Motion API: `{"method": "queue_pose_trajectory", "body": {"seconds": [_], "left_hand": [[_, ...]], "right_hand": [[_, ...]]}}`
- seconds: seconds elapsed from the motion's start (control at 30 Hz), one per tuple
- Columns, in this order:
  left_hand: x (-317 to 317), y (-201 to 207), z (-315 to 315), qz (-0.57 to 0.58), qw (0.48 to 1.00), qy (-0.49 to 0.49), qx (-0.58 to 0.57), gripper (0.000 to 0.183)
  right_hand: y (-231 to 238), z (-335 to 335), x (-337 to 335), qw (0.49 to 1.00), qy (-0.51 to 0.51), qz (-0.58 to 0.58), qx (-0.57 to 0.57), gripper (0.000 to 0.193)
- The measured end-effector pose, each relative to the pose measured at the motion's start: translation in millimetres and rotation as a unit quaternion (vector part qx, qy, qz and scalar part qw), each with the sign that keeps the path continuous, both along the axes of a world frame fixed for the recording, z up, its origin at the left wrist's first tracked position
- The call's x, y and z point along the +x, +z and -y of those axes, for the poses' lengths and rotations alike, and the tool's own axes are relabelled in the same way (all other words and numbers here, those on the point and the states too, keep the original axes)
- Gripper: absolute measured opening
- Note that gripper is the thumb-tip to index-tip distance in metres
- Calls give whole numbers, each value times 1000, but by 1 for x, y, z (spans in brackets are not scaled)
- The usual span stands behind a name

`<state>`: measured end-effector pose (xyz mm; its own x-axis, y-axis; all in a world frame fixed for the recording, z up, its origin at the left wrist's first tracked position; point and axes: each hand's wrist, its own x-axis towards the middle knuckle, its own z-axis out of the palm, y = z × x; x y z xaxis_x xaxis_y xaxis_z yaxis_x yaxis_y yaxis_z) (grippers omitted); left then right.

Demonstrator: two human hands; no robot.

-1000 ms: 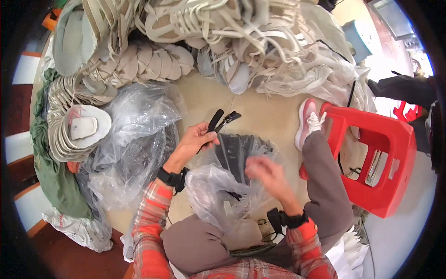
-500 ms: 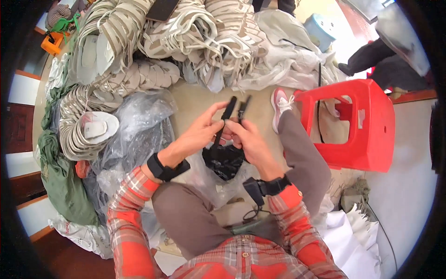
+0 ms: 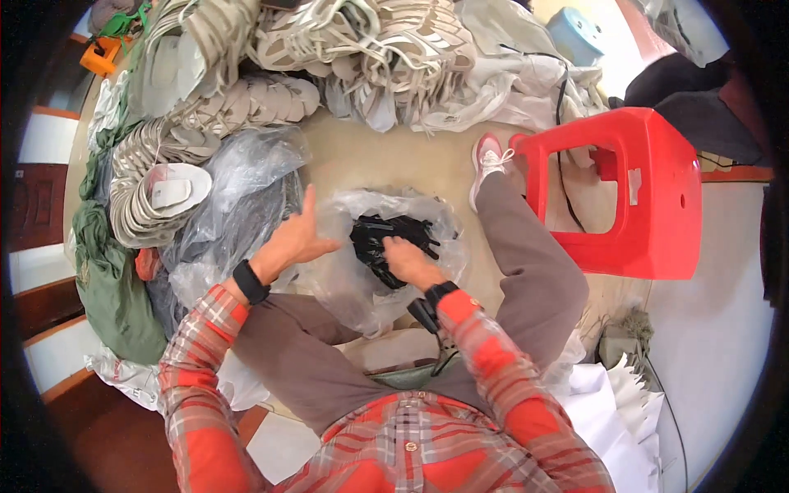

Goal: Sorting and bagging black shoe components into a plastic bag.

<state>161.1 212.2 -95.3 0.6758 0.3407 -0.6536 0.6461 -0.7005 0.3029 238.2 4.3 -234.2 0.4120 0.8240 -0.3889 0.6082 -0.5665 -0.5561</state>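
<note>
The right hand (image 3: 411,263) is in the bag (image 3: 337,283), at the black strips (image 3: 376,261); whether its fingers grip, I cannot tell. Left of the bag, the left hand (image 3: 296,238) is spread, empty. Right of the bag sits a stool (image 3: 657,226); beyond the bag, uppers (image 3: 353,37).

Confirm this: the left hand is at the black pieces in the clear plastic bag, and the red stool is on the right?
Not quite: in the head view, the right hand is at the black pieces in the clear plastic bag, not the left hand. The red stool is on the right.
</note>
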Motion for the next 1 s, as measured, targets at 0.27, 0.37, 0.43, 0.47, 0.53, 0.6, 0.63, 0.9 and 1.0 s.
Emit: {"method": "queue_pose_trajectory", "body": {"seconds": [0.27, 0.37, 0.43, 0.47, 0.53, 0.6, 0.63, 0.9, 1.0], "left_hand": [[-23, 6, 8, -44, 948, 273, -160, 67], [-24, -9, -3, -116, 867, 310, -374, 56], [-17, 2, 10, -64, 851, 335, -400, 47], [-18, 13, 15, -12, 832, 362, -420, 38], [-25, 32, 9, 43, 830, 369, -417, 33], [-30, 50, 16, 165, 816, 397, -387, 20], [-29, 54, 22, 172, 814, 394, -391, 20], [-62, 72, 74, 353, 851, 277, -271, 15], [-67, 71, 92, 373, 853, 258, -257, 16]], "right_hand": [[-68, 82, 31, 932, -322, 158, 44, 17], [-96, 102, 43, 952, -242, 169, -80, 19], [-101, 116, 57, 957, -176, 185, -135, 19], [-96, 120, 62, 933, -301, 175, -93, 15], [-68, 120, 64, 894, -416, 159, -48, 13], [6, 114, 73, 587, -741, -264, 190, 13], [34, 124, 75, 590, -739, -259, 197, 13], [255, 148, 25, 765, -485, -274, 322, 9], [287, 129, 2, 913, -293, -70, 277, 11]]}}
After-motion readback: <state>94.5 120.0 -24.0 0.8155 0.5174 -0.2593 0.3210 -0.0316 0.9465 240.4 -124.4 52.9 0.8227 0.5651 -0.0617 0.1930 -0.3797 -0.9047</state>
